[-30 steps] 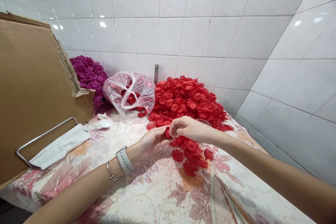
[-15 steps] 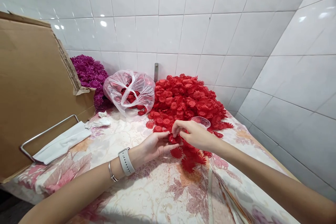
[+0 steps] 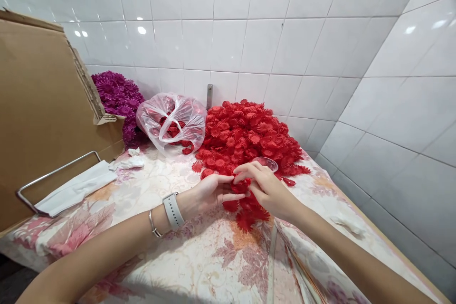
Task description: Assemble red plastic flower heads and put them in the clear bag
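Everything here is placed from the heap of red fringed flowers [image 3: 249, 135] against the tiled wall [image 3: 199, 42]. Just before the near edge of that heap, a red flower piece [image 3: 240, 185] sits between the two hands. It lies straight out past the fingertips of the left hand [image 3: 216, 190] and just inward of the curled fingers of the right hand [image 3: 272, 189], so neither hand is clearly nearer. The piece looks roundish and is partly covered by fingers; no long axis can be made out, nor whether it is one layer or several.

The left hand lies before the heap's left part, its thumb above and fingers below, seemingly pinching the piece between them. The right hand comes in before the heap's right part, palm down, fingers bent over the same piece; whether they grip it or only rest against it, I cannot tell.

A cluster of loose red flowers [image 3: 249, 216] spills toward the viewer from the heap, under and in front of the hands. A clear plastic dish [image 3: 268, 163] rests at the heap's near right side, just beyond the right hand. To the heap's left is a translucent plastic bag [image 3: 153, 126] with more red pieces inside.
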`<state>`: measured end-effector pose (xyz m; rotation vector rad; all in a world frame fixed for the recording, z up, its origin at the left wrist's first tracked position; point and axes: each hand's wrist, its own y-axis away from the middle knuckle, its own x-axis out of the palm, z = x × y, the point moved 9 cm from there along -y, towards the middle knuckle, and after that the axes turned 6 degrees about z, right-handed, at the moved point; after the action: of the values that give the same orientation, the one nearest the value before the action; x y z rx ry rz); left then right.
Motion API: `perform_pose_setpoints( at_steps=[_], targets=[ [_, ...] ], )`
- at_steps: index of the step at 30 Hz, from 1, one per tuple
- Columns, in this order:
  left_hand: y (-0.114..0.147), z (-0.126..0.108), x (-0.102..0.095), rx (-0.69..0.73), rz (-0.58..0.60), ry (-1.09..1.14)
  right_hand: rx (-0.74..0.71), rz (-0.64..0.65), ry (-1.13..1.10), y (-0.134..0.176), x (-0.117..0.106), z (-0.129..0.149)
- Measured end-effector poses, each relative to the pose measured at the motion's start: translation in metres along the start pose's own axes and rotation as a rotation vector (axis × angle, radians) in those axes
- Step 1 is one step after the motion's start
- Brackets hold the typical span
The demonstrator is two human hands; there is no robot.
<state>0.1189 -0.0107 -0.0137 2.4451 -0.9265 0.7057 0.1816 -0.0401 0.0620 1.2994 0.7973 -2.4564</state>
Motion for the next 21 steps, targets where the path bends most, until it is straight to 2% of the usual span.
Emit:
perform_pose_setpoints(
  at_steps=[2,7,17,21],
  targets=[
    [0.000,0.001,0.000,0.004,-0.005,0.004,0.024,-0.050,0.029,0.002,-0.002,-0.003],
    [0.000,0.002,-0.004,0.028,0.034,-0.051,-0.019,-0.030,-0.093,0.005,0.008,-0.006],
    [-0.001,0.014,-0.004,0.043,0.132,-0.122,-0.092,-0.153,0.070,0.024,0.009,0.000],
    [0.003,0.013,0.004,0.064,0.187,-0.175,-0.149,-0.109,0.054,0.026,0.018,0.009]
  ],
)
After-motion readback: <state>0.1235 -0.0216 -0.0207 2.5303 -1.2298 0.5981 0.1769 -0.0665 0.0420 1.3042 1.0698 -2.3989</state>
